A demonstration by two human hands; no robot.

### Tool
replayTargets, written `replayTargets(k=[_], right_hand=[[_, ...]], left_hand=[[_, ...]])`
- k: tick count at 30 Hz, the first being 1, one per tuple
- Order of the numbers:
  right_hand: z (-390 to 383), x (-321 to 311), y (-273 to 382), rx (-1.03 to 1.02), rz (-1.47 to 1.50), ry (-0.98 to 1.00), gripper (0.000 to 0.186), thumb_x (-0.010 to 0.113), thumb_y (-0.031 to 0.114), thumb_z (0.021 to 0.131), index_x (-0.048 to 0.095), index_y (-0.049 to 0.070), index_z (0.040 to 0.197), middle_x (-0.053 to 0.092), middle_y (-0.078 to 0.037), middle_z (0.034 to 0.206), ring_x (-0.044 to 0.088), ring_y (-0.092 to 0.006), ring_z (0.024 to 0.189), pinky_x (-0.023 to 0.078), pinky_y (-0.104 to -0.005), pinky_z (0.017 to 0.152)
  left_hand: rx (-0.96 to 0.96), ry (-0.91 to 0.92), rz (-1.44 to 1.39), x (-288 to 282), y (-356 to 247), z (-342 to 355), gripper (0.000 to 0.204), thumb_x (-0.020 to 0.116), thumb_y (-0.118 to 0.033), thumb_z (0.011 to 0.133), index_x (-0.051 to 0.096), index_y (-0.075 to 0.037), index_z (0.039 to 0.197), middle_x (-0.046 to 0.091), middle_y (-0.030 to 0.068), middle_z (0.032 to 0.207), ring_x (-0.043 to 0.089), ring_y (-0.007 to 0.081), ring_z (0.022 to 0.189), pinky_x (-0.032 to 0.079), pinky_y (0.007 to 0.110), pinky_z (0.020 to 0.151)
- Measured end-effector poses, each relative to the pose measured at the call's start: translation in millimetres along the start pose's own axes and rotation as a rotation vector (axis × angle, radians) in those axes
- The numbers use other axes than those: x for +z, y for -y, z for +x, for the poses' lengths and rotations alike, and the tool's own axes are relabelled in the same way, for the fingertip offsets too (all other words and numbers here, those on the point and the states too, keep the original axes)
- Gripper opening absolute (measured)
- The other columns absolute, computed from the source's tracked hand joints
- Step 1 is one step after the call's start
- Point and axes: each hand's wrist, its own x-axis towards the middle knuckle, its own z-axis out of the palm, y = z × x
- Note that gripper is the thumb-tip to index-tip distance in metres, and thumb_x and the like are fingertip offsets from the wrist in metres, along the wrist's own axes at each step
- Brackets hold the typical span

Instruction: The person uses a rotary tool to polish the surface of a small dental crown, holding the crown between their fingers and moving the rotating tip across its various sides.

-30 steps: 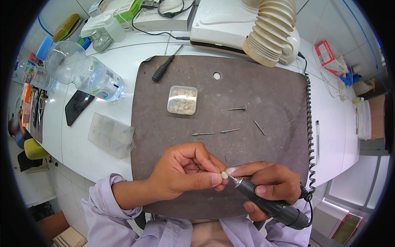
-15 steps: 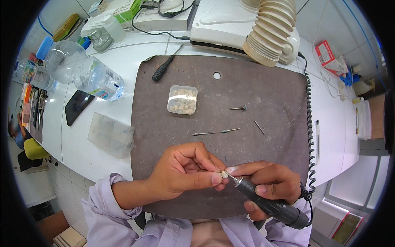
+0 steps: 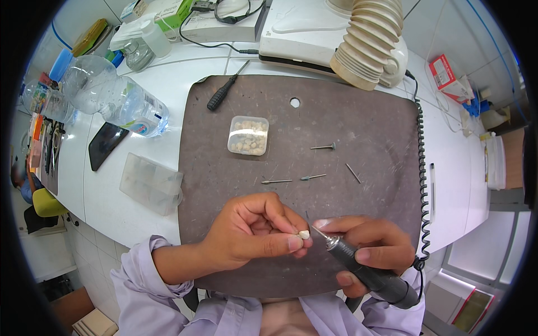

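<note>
My left hand (image 3: 246, 235) pinches a small cream-white, tooth-like piece (image 3: 304, 234) between thumb and fingers. My right hand (image 3: 375, 246) is closed around a black rotary handpiece (image 3: 381, 283), its thin metal bit (image 3: 321, 232) pointing up-left toward the piece, a short gap apart from it. Above my hands on the brown mat (image 3: 218, 185) lie several metal burrs (image 3: 312, 177), a thin metal pin (image 3: 353, 173), a clear box of small cream pieces (image 3: 247, 140) and a black-handled screwdriver (image 3: 221, 94).
Left on the white desk (image 3: 101, 196) are a translucent case (image 3: 148, 182), black phone (image 3: 106, 145) and plastic bottle (image 3: 140, 109). A white machine with ribbed hose (image 3: 367, 39) stands at the back. A coiled cord (image 3: 421, 168) runs along the mat's right edge. A person (image 3: 25, 185) is at far left.
My right hand and the handpiece have moved slightly right, drawing the bit away from the small piece, which has turned a little in my left fingers.
</note>
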Motion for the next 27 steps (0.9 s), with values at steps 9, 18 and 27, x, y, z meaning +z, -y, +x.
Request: replayTargets(k=[9,18,27], right_hand=[[16.6,-6.7,-7.9,0.020,-0.236,0.069,0.042,0.086,0.000,0.079,0.059,0.012,0.110,0.074,-0.016,0.093,0.075,-0.0334,0.092,0.060,-0.0458,0.083],[15.6,-6.7,-12.0,0.105,-0.146,0.046,0.036,0.084,-0.001,0.081,0.063,0.011,0.107,0.075,-0.015,0.092,0.075,-0.0288,0.085,0.059,-0.0393,0.078],[14.1,-8.4,-13.1,0.089,-0.163,0.052,0.035,0.084,-0.001,0.081,0.063,0.011,0.107,0.075,-0.016,0.092,0.074,-0.0272,0.083,0.059,-0.0367,0.074]], left_hand=[[-0.076,-0.061,0.053,3.2,1.6,2.2,0.013,0.072,0.008,0.090,0.061,0.002,0.096,0.071,0.0216,0.107,0.072,0.0236,0.097,0.060,0.035,0.088],[-0.164,-0.096,0.045,3.9,4.6,-0.2,0.018,0.072,0.002,0.093,0.068,0.006,0.110,0.073,0.0155,0.107,0.071,0.0179,0.098,0.058,0.030,0.088],[-0.185,-0.085,0.046,4.8,0.0,0.3,0.019,0.071,0.001,0.094,0.069,0.007,0.112,0.074,0.0163,0.106,0.072,0.0184,0.095,0.057,0.029,0.088]])
